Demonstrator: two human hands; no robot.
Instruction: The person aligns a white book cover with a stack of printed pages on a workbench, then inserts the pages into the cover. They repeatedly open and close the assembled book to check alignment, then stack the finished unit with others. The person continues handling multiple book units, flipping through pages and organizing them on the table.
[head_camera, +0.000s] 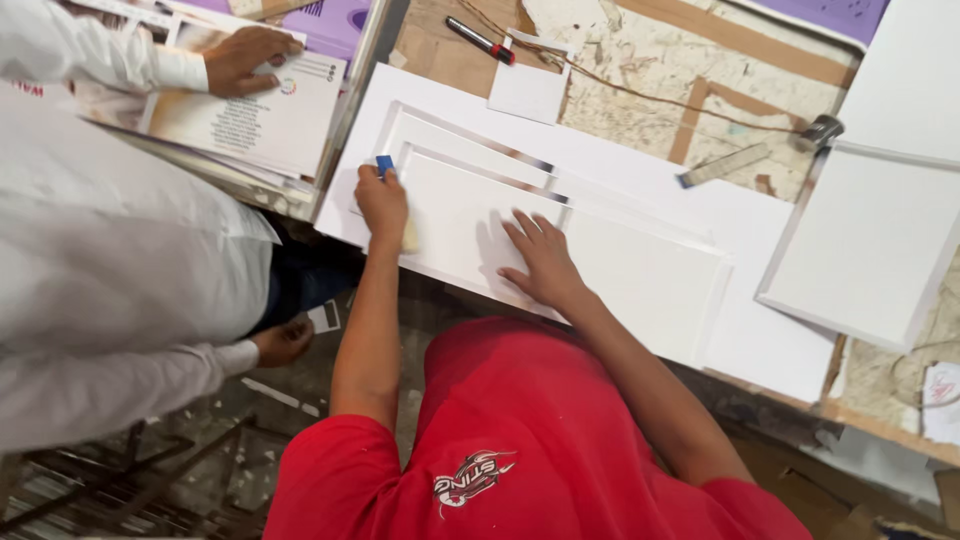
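Our left hand (382, 203) grips what seems a blue cutter (384, 165) at ten o'clock. Our open right hand (540, 258) flattens the white panel (640, 270), whose long axis runs ten to four.

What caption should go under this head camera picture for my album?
Left hand holds a small blue tool on a white panel while the right hand presses it flat.

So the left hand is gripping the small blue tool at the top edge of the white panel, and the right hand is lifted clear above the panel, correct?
Not quite. The left hand does grip the small blue tool at the edge of the white panel, but the right hand is not lifted: it lies flat on the panel, fingers spread, pressing down. The head view shows this.
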